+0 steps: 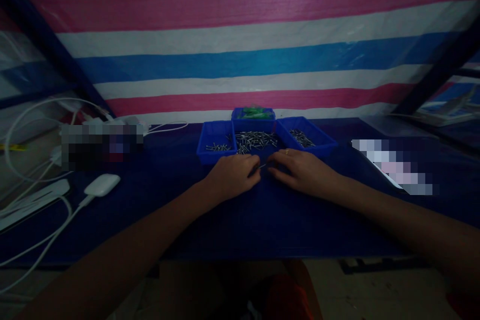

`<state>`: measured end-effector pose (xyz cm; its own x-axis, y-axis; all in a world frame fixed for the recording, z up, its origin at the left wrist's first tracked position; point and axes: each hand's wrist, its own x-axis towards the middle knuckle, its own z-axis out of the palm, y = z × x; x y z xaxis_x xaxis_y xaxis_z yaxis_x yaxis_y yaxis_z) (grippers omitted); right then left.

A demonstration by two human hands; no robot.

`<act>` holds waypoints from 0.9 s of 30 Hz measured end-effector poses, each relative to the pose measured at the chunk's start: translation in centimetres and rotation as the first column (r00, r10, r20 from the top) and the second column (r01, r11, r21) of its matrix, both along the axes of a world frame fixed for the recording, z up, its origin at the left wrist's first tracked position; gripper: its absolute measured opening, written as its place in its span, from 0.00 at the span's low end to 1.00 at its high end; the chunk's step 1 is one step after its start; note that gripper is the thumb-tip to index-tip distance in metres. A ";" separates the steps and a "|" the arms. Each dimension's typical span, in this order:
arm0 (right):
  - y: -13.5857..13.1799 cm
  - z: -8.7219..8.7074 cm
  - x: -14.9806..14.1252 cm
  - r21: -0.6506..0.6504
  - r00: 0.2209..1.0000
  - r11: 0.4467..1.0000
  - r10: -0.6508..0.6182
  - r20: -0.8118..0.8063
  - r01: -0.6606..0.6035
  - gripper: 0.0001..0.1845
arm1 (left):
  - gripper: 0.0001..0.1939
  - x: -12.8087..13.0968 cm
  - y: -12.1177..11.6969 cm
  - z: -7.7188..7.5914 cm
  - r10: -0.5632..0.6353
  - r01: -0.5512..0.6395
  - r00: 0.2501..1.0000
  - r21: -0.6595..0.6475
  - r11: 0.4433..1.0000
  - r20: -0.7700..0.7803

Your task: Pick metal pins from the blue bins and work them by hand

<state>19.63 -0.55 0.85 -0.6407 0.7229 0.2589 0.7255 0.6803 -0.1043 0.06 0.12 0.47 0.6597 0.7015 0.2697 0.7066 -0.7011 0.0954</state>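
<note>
My left hand (237,175) is closed in a pinch at the middle of the dark blue table. A thin metal pin (263,166) pokes out from its fingertips towards the right. My right hand (298,170) lies just across from it, its bent fingers apart and close to the pin's free end; whether they touch it I cannot tell. Beyond both hands is a loose pile of metal pins (257,140). A blue bin (201,146) on the left holds some pins, and another blue bin (321,143) on the right holds more.
Behind the pile stands a third blue bin (253,123) with green pieces in it. A phone-like slab (393,167), partly blurred out, lies at the right. On the left are a white charger (102,185), cables and blurred clutter. A striped sheet (240,67) hangs behind the table.
</note>
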 end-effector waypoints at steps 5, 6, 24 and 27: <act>0.4 -0.1 0.1 -0.041 0.997 0.998 0.052 0.049 -0.050 0.12 | 0.06 0.0 0.1 0.1 0.013 -0.013 1.000 -0.012 1.000 -0.003; 0.4 -0.1 0.1 -0.037 0.998 0.998 0.049 0.046 -0.047 0.12 | 0.06 0.0 0.1 0.1 0.009 -0.009 1.000 -0.012 1.000 -0.003; 0.5 -0.2 -0.1 -0.047 0.998 0.997 0.056 0.040 -0.054 0.12 | 0.08 0.0 0.0 0.2 0.016 -0.015 0.999 -0.006 1.000 0.047; 0.5 -0.3 -0.2 -0.049 0.997 0.997 0.067 0.044 -0.064 0.11 | 0.07 0.0 0.0 0.2 -0.009 0.009 0.998 0.009 1.000 0.069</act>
<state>19.46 -0.06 0.59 -0.6974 0.6897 0.1950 0.6843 0.7216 -0.1051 0.07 0.14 0.67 0.6454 0.6931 0.3211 0.6922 -0.7084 0.1377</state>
